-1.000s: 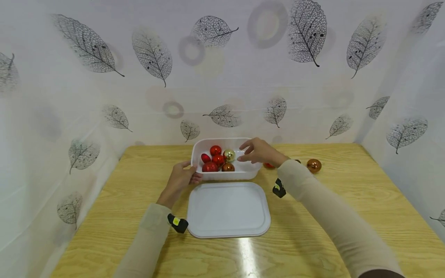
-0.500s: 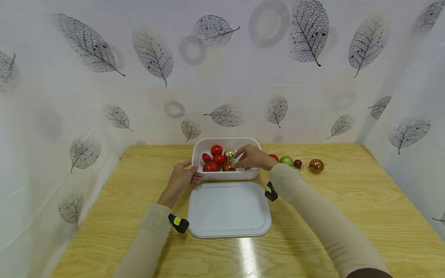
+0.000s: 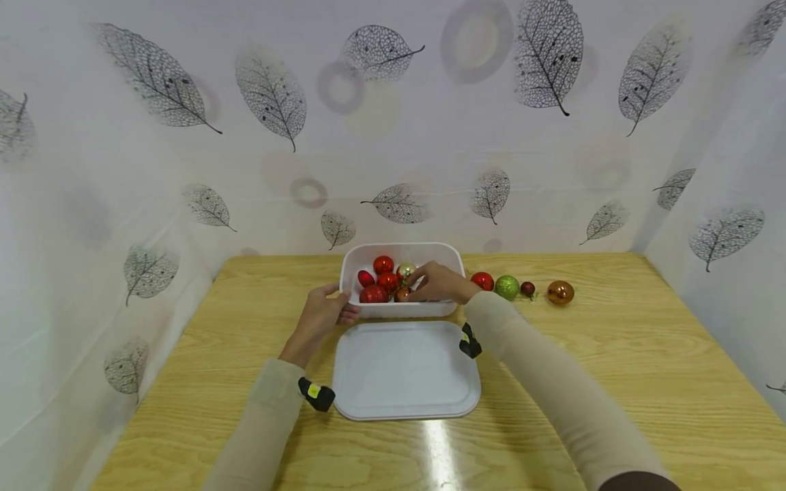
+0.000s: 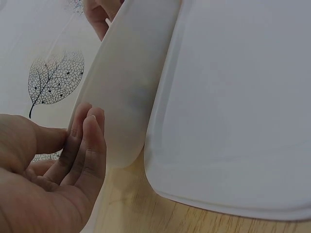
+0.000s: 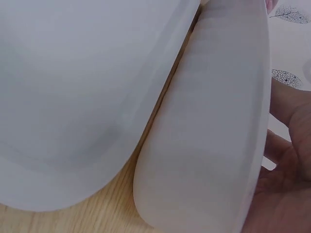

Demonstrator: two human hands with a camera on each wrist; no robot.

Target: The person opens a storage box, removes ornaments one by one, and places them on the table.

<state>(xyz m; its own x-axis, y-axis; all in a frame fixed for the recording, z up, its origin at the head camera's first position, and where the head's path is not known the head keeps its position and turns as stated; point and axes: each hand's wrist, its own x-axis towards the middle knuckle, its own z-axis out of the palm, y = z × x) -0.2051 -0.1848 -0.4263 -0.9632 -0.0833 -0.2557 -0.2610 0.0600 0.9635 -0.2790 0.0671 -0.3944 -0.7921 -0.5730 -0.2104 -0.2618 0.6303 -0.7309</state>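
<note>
In the head view a white plastic container (image 3: 430,311) holds several Christmas baubles, among them red baubles (image 3: 374,294), a gold bauble (image 3: 405,271) and a copper bauble (image 3: 402,294). My left hand (image 3: 318,315) grips the container's left end, thumb at the rim and fingers against the outer wall, as the left wrist view shows. My right hand (image 3: 443,282) reaches in over the right side, its curled fingers and thumb on the copper bauble, close by the gold one. In the right wrist view the container's wall hides the fingertips.
A white lid (image 3: 406,372) lies flat in front of the container. To the right sit a red bauble (image 3: 482,281), a green glitter bauble (image 3: 507,287), a small dark red bauble (image 3: 527,289) and a copper bauble (image 3: 560,292). Leaf-printed sheeting stands behind the wooden table (image 3: 614,382).
My right hand has moved left and down inside the container onto the copper bauble, which has shifted slightly left. The baubles right of the container have come into view. My left hand keeps its grip.
</note>
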